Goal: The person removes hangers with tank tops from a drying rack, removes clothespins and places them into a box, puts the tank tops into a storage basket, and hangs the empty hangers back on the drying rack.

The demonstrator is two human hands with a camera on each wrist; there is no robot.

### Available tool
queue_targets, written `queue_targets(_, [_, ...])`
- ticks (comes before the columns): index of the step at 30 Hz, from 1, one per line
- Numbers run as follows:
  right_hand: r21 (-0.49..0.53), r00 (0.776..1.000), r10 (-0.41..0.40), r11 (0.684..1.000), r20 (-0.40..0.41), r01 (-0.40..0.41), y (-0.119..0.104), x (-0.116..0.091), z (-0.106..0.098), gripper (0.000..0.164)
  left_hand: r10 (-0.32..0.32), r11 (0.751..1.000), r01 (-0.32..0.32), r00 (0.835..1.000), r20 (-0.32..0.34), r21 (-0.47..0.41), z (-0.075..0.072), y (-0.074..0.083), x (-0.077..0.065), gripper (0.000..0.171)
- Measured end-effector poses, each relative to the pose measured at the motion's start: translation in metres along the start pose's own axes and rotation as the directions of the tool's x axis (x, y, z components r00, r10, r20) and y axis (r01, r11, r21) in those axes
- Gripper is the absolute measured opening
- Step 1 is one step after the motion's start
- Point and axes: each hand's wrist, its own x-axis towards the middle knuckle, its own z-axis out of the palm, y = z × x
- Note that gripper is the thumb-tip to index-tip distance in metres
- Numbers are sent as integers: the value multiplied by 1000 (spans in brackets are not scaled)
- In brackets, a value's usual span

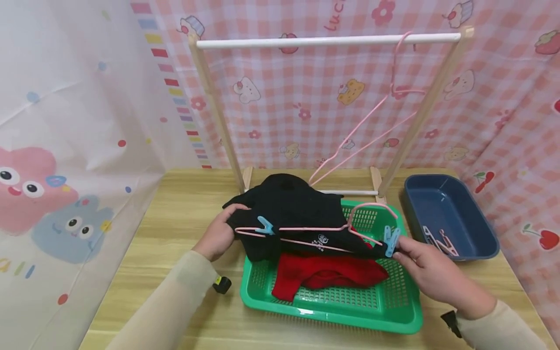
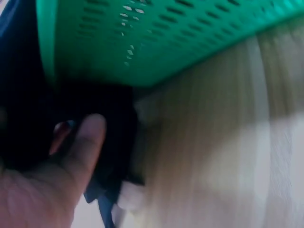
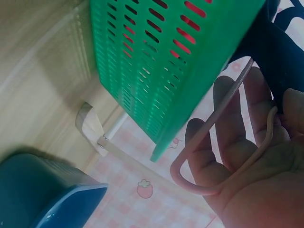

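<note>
A black shirt (image 1: 297, 199) with a small white print lies over a pink wire hanger (image 1: 315, 228), above the green basket. Light-blue clothespins sit on it, one clothespin (image 1: 265, 225) near the left end and another clothespin (image 1: 391, 240) at the right end. My left hand (image 1: 220, 233) grips the shirt's left side; in the left wrist view the thumb (image 2: 88, 147) lies on the black cloth. At the right end, my right hand (image 1: 424, 265) pinches the cloth beside the clothespin. The hanger's end (image 3: 209, 142) loops across its fingers in the right wrist view.
Below the shirt, a red garment (image 1: 328, 277) lies in the green basket (image 1: 332, 313). A wooden rack with a white rail (image 1: 328, 41) stands behind, with another pink hanger (image 1: 363, 121) hooked on it. Clothespins (image 1: 439, 240) lie in the blue basin (image 1: 455, 214) at right.
</note>
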Motion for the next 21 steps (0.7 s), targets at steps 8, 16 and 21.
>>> queue_targets(8, [20, 1000, -4, 1000, -20, 5, 2, -4, 4, 30, 140, 988, -127, 978, -154, 93, 8, 16, -2, 21])
queue_targets(16, [18, 999, 7, 1000, -52, -6, 5, -8, 6, 27, 258, 966, -250, 952, -162, 72, 11, 43, -12, 22])
queue_targets(21, [25, 996, 42, 999, -76, -40, 4, -9, 0, 26, 306, 950, -311, 947, -96, -36, 12, 68, -22, 19])
